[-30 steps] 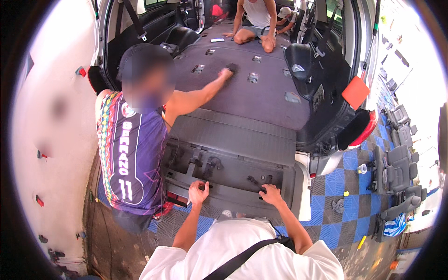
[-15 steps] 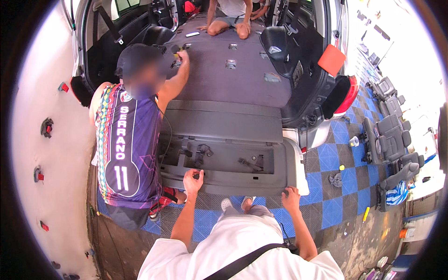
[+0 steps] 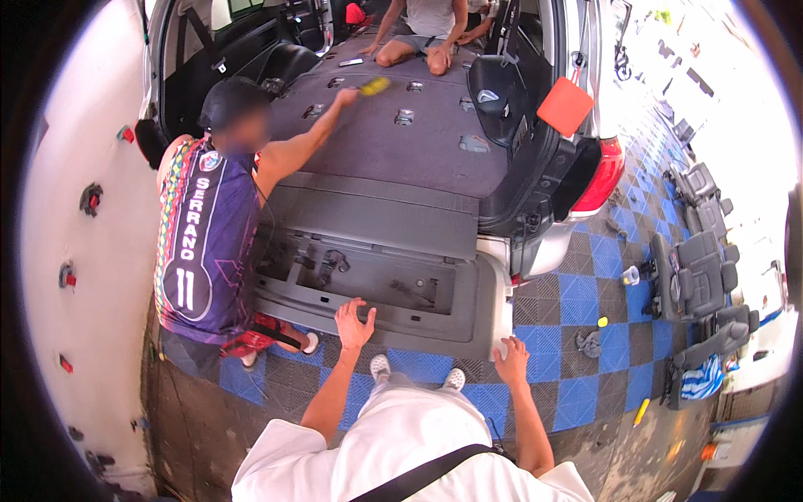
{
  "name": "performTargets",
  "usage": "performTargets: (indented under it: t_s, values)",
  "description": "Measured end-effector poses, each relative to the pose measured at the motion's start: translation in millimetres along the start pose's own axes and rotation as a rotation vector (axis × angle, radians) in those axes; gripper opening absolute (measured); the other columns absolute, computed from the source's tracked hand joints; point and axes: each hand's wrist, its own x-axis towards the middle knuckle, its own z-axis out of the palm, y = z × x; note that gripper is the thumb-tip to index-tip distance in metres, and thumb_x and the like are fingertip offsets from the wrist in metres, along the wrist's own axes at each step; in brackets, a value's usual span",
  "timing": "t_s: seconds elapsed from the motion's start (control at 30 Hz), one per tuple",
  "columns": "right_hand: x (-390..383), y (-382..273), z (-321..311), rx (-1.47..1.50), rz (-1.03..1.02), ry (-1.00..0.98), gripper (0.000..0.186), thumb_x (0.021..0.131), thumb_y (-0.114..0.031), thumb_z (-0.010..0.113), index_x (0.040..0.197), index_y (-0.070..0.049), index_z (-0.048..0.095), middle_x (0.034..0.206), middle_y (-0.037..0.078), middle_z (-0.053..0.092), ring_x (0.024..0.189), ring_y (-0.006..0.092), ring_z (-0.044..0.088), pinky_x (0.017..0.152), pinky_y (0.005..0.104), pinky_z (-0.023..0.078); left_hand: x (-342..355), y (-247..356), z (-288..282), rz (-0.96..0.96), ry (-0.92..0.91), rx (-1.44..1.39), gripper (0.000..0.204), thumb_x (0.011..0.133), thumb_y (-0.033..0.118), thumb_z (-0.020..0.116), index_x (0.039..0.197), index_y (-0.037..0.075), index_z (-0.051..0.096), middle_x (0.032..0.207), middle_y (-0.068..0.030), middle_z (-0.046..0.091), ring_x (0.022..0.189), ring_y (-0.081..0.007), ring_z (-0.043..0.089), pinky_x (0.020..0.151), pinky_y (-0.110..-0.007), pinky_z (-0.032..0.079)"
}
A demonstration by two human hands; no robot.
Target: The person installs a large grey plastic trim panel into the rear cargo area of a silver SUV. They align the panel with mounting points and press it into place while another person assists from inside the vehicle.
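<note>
My left hand [image 3: 355, 325] is at the front edge of the dark grey trim panel [image 3: 456, 335] at the rear of a vehicle. Its fingers are spread and it grips nothing; whether the fingertips touch the panel I cannot tell. By the panel's right front corner, my right hand [image 3: 511, 363] is open with fingers apart, close to the white edge [image 3: 504, 322]. In the panel lies a long recessed tray [image 3: 381, 289] with a black strap-like piece [image 3: 333, 264] and another dark fitting [image 3: 414, 291] inside.
A person in a purple jersey [image 3: 196, 243] leans in at my left, holding a yellow tool [image 3: 375, 86] over the carpeted floor [image 3: 343, 159]. Another person [image 3: 418, 42] kneels farther inside. An orange square [image 3: 565, 106] hangs at right. Removed seats [image 3: 701, 268] stand on blue-and-black tiles [image 3: 577, 297].
My right hand has come slightly away from the panel corner. My feet have moved apart. The person at left has swung the yellow tool rightward; the whole view has shifted a little.
</note>
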Motion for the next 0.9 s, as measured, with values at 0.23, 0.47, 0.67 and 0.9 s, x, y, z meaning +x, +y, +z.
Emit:
performTargets:
  t_s: [0.23, 0.47, 0.67, 0.9]
  values:
    - [10, 76, -38, 0.076, -0.074, -0.12, 0.049, 0.093, -0.03, 0.078, 0.134, -0.006, 0.066, 0.139, 0.019, 0.065, 0.134, 0.0391, 0.057, 0.11, 0.0558, 0.044, -24, 61, 49, -0.15, 0.057, 0.239, 0.056, 0.094, 0.052, 0.074, 0.13, 0.01, 0.065, 0.143, -0.0144, 0.066, 0.14, -0.0348, 0.056, 0.125, -0.055, 0.03]
    - [44, 80, -47, 0.091, -0.271, -0.2, 0.052, 0.094, -0.031, 0.076, 0.138, -0.006, 0.064, 0.14, 0.019, 0.065, 0.134, 0.0386, 0.057, 0.11, 0.0544, 0.043, -27, 65, 50, -0.216, 0.047, 0.259, 0.057, 0.096, 0.056, 0.07, 0.128, 0.008, 0.069, 0.146, -0.0145, 0.066, 0.144, -0.0322, 0.054, 0.126, -0.056, 0.031]
    - [78, 41, -12, 0.099, -0.467, -0.12, 0.076, 0.095, -0.046, 0.076, 0.157, -0.01, 0.05, 0.159, 0.025, 0.048, 0.152, 0.0432, 0.04, 0.121, 0.0599, 0.032, -29, 70, 44, -0.22, 0.056, 0.297, 0.054, 0.095, 0.054, 0.073, 0.122, 0.007, 0.071, 0.144, -0.0146, 0.068, 0.143, -0.033, 0.055, 0.125, -0.055, 0.032]
    - [84, 20, 15, 0.04, -0.404, -0.17, 0.091, 0.098, -0.065, 0.064, 0.17, -0.019, 0.033, 0.174, 0.025, 0.024, 0.165, 0.0416, 0.017, 0.124, 0.0728, 0.016, -26, 79, 40, -0.223, 0.073, 0.286, 0.05, 0.093, 0.05, 0.075, 0.119, 0.007, 0.073, 0.141, -0.0148, 0.069, 0.14, -0.033, 0.057, 0.124, -0.054, 0.034]
